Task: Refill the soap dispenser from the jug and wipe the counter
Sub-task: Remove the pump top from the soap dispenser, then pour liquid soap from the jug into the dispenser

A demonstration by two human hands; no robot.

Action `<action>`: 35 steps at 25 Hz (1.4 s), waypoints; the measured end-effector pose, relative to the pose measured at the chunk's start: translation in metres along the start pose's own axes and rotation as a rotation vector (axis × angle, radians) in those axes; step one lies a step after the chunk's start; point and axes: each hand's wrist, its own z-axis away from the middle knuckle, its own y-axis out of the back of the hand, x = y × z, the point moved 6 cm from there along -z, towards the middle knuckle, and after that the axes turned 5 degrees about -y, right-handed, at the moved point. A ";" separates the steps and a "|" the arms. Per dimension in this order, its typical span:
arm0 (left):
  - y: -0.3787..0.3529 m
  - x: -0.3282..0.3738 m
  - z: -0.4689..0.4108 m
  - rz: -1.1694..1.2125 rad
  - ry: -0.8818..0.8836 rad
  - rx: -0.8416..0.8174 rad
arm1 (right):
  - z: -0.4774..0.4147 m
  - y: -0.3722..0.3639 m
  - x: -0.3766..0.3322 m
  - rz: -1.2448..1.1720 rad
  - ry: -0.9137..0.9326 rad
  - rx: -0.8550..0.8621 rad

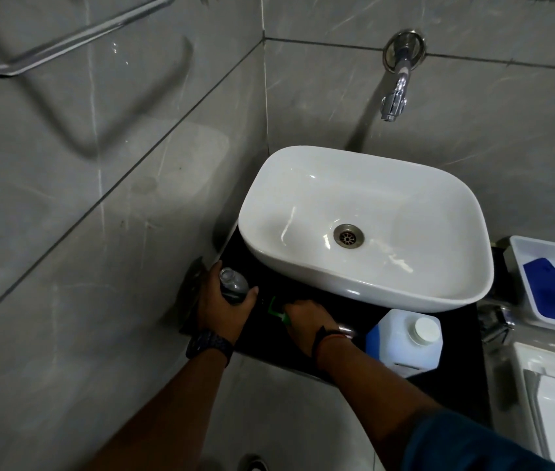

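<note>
My left hand (pixel 223 305) grips a clear soap dispenser bottle (pixel 232 282) with its neck open, standing on the black counter (pixel 364 317) left of the basin. My right hand (pixel 305 319) rests on the counter, its fingers closed around the green pump top (pixel 277 309). A translucent jug (pixel 405 338) with a white cap and blue liquid inside stands to the right of my right hand, near the counter's front edge. A blue cloth (pixel 554 290) lies in a white tray (pixel 541 253) at the far right.
A white vessel basin (pixel 364 185) fills most of the counter. A chrome wall tap (pixel 396 93) sticks out above it. Grey tiled walls close in at left and behind, with a chrome towel rail (pixel 48 51) at upper left. A white toilet cistern (pixel 554 396) is at lower right.
</note>
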 end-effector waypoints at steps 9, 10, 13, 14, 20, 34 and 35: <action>0.021 0.023 0.003 0.023 0.009 -0.007 | 0.020 0.055 -0.018 -0.157 0.041 0.182; 0.024 0.036 0.002 0.040 -0.020 0.001 | 0.025 0.073 -0.020 -0.188 0.058 0.243; 0.027 0.095 0.004 0.001 -0.200 0.026 | 0.059 0.135 0.000 -0.370 0.056 0.495; 0.024 0.116 0.008 -0.005 -0.253 0.019 | 0.074 0.154 0.013 -0.447 0.046 0.602; -0.036 0.200 0.059 0.041 -0.474 -0.207 | 0.152 0.170 0.129 -0.703 -0.146 0.738; -0.107 0.206 0.121 0.026 -0.599 -0.540 | 0.150 0.065 0.152 -0.638 -0.119 0.314; -0.106 0.203 0.123 0.042 -0.544 -0.511 | 0.150 0.064 0.154 -0.646 -0.141 0.336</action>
